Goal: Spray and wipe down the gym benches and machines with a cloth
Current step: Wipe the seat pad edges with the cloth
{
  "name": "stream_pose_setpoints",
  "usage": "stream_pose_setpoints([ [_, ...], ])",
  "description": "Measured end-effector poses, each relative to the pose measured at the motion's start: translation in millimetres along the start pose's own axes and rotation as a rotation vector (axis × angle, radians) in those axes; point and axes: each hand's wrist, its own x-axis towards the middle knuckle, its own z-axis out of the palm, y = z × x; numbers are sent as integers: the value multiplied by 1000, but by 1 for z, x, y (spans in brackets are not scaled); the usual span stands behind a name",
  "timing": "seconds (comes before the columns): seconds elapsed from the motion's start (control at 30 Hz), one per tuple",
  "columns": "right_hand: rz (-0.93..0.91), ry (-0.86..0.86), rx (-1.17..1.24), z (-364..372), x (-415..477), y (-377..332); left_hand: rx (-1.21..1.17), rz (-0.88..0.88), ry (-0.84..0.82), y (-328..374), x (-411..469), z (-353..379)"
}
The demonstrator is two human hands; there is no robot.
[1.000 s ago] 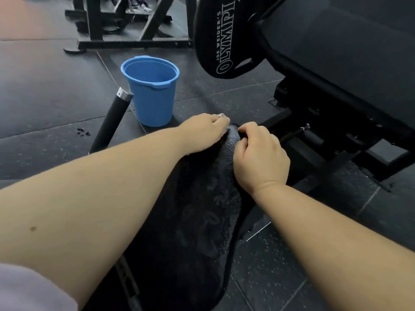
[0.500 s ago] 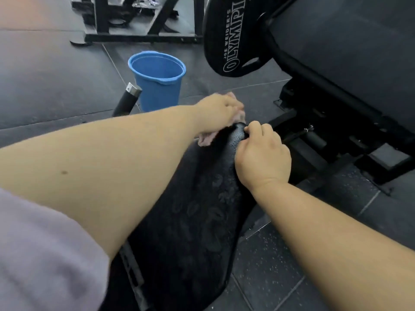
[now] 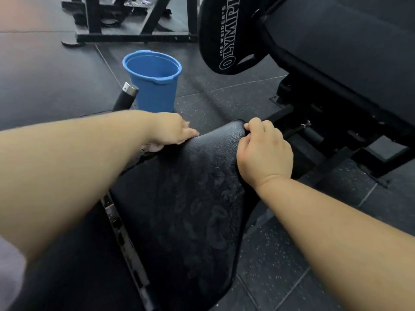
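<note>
On the seat pad (image 3: 190, 198), right hand (image 3: 265, 153) grips its edge; left hand (image 3: 170, 131) presses cloth (image 3: 153, 149).

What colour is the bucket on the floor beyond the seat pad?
Plain blue, inside and out: the bucket shows clearly in the head view.

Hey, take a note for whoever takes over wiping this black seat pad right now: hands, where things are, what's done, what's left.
Left hand: fingers fairly straight, pressing a pale cloth, mostly hidden, on the far left edge of the black padded seat.
Right hand: fingers curled over the seat's far right corner.
Round blue plastic bucket: upright on the floor beyond the seat. No spray bottle in view.
Done: seat top shows damp wipe marks.
Left: probably the seat's edges, then the large black pad on the right.
</note>
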Motion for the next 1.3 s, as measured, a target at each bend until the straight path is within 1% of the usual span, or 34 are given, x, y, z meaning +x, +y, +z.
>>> stream_pose_setpoints([
  [0.03, -4, 17, 5, 0, -1, 0, 28, -45, -10, -7, -4, -6],
  [0.07, -6, 32, 9, 0, 0, 0, 58, -41, 10, -10, -9, -13],
  [0.1, -7, 31, 8, 0, 0, -1, -8, -22, 63, -8, -12, -17],
  [0.17, -2, -4, -12, -1, -1, -2, -249, 75, 206, 10, -11, -17],
  [0.2, 0, -12, -22, -2, -1, -2, -306, 137, 251, 27, -9, -18],
  [0.23, 1, -15, -29, -3, -1, -2, -316, 170, 241, 43, -7, -14],
  [0.27, 0, -16, -31, -4, -1, -2, -283, 195, 233, 55, -5, -8],
  [0.33, -6, -27, -41, -2, 0, -1, -190, 218, 284, 56, -5, 10],
  [0.4, -41, -18, -65, 0, -1, 0, -135, 211, 337, 33, -9, 21],
  [0.5, -125, 31, -115, -2, 0, -3, -60, 191, 334, -12, -18, 32],
  [0.53, -160, 10, -148, -3, 0, -8, -51, 173, 341, -24, -23, 35],
  [0.6, -191, -35, -130, 0, 1, -23, -62, 146, 429, -40, -33, 43],
  [0.63, -159, -59, -68, 2, -1, -34, -107, 131, 506, -43, -39, 53],
  [0.7, -69, -68, 36, 9, -9, -51, -290, 105, 654, -37, -57, 82],
  [0.73, -57, -49, 49, 14, -10, -56, -379, 105, 710, -34, -69, 95],
  [0.77, -55, -39, 44, 17, -10, -57, -449, 88, 728, -32, -80, 108],
  [0.8, -53, -45, 34, 17, -11, -56, -488, 53, 722, -34, -89, 121],
  [0.9, -70, -77, 21, 16, -11, -55, -399, -119, 685, -42, -108, 134],
  [1.0, -68, -87, 13, 16, -13, -55, -412, -330, 668, -37, -90, 108],
  [1.07, -72, -75, 23, 17, -13, -55, -410, -478, 632, -36, -74, 88],
  [1.1, -71, -66, 27, 18, -12, -54, -412, -525, 610, -39, -66, 82],
  [1.2, -75, -41, 34, 21, -11, -53, -449, -594, 566, -48, -56, 78],
  [1.3, -112, -47, 55, 22, -12, -55, -306, -560, 474, -49, -72, 85],
])
